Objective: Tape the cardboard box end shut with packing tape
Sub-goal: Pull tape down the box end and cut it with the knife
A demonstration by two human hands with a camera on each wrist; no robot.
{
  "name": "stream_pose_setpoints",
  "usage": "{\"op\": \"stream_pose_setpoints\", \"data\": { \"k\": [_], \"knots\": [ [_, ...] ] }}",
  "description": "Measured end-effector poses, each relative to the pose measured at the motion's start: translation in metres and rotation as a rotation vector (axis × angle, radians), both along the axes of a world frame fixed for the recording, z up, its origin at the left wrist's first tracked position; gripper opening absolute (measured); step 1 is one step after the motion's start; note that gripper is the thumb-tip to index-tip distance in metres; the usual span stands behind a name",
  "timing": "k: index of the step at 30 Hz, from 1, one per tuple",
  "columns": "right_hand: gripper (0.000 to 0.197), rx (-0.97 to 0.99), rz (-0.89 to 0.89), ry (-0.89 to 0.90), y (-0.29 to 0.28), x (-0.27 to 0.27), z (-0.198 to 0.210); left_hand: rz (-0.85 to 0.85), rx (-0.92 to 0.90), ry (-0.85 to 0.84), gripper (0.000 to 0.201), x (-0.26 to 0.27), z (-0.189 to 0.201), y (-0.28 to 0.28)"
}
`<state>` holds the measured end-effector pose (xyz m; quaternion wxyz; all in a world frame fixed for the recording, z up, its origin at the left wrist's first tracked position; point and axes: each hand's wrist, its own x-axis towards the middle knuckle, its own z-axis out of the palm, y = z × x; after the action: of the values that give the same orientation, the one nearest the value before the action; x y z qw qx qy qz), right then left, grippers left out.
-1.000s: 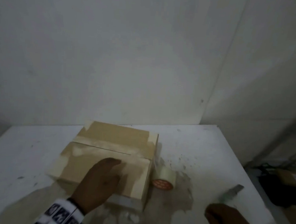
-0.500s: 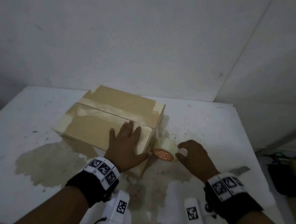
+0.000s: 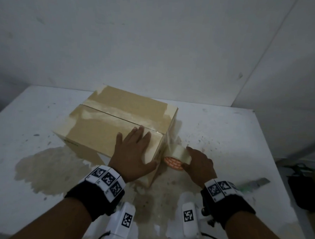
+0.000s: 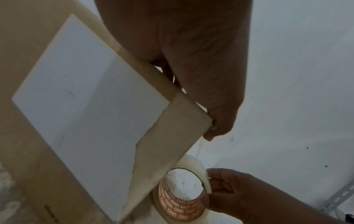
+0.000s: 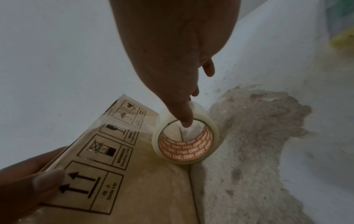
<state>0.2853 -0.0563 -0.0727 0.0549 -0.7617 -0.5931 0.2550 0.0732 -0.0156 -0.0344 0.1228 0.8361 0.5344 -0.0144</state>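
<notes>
The brown, already part-taped cardboard box (image 3: pixel 116 124) sits on the stained white table (image 3: pixel 225 134); the left hand (image 3: pixel 133 154) lies flat on its top, fingers straight, thumb over the right edge; the right hand (image 3: pixel 199 166) grips the clear packing-tape roll (image 3: pixel 177 157) beside the box end, a strip already running up to the box; slack could wrinkle it or stick it to itself.

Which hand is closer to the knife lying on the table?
The right hand. It holds the tape roll, and the knife lies on the table just off to its right. The left hand lies flat on the box, farther away.
</notes>
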Motion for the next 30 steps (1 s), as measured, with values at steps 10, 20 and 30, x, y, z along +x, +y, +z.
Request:
{"op": "stream_pose_setpoints", "data": {
  "k": [10,20,30],
  "knots": [
    [0.053,0.145,-0.032,0.104,-0.021,-0.013,-0.002,-0.077,-0.081,-0.064,0.109,-0.022,0.006,0.013],
    [0.056,0.169,-0.052,0.248,-0.046,-0.072,-0.018,-0.17,-0.131,0.111,0.079,-0.063,0.02,0.029],
    [0.054,0.171,-0.159,0.258,-0.042,-0.132,-0.021,-0.211,-0.103,-0.002,0.083,-0.097,0.014,0.045]
  ]
}}
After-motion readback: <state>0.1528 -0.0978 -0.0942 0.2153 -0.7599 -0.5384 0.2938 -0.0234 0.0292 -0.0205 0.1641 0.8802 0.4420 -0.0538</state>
